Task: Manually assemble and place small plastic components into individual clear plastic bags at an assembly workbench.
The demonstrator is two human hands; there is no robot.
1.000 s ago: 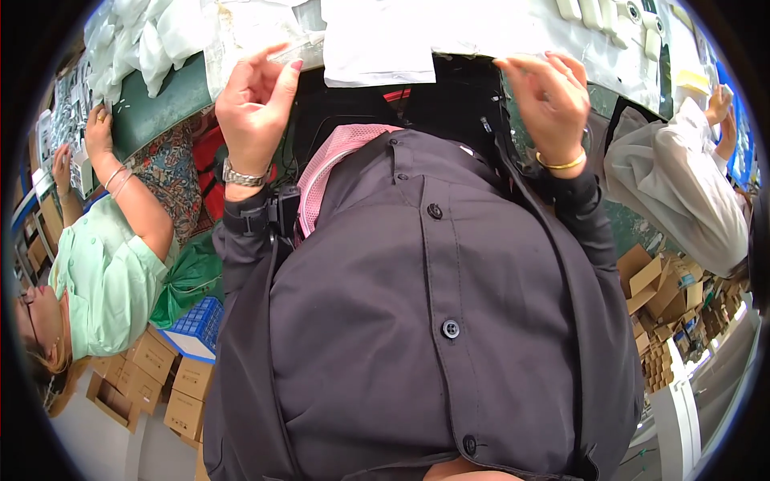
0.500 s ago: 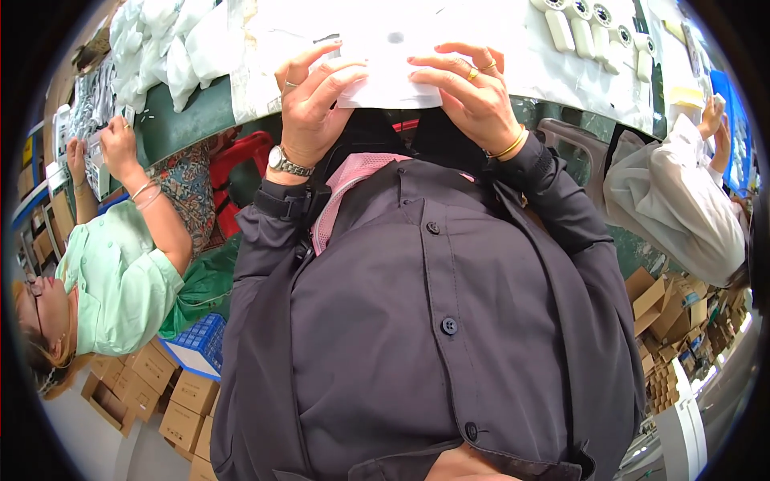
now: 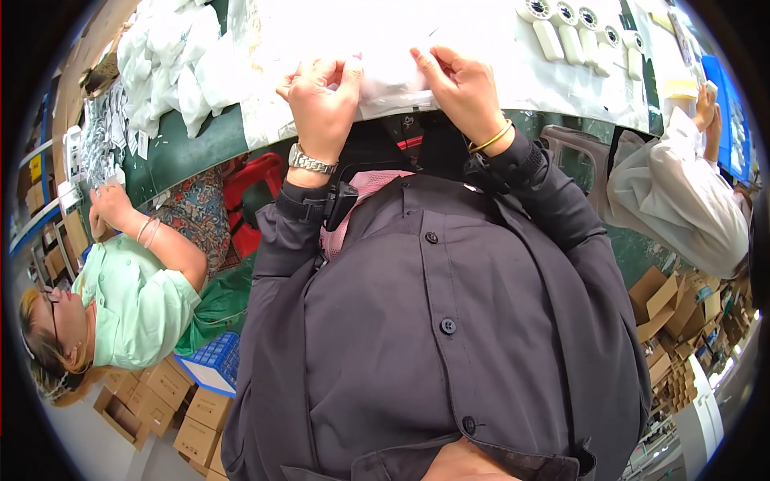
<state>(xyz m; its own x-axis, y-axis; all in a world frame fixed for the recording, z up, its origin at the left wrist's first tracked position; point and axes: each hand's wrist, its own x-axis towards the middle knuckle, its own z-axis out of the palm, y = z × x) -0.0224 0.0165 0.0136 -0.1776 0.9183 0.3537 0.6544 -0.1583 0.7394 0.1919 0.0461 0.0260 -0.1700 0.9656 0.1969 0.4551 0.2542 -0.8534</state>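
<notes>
At the near edge of the table, a thin white plastic bag (image 3: 391, 86) lies between my two hands. Glare makes its far part hard to separate from the white table cover. My left hand (image 3: 323, 108) is closed at the bag's left side, thumb and forefinger pinched together on it. On the other side, my right hand (image 3: 469, 92) has its fingers curled and its thumb pressed toward the forefinger, pinching the bag's right side. The fingertips of both hands are partly washed out by the light.
White filled bags (image 3: 172, 64) are heaped on the green table (image 3: 192, 148) at left. Several white handheld devices with round ends (image 3: 589, 36) stand in a row at right. Co-workers sit on both sides, one in a green shirt (image 3: 132, 284), one in a white top (image 3: 670, 200).
My hands have gone from fingers spread on the flat white piece to pinching at its sides. A grey spot beyond it is out of sight. The left co-worker's hands have come lower.
</notes>
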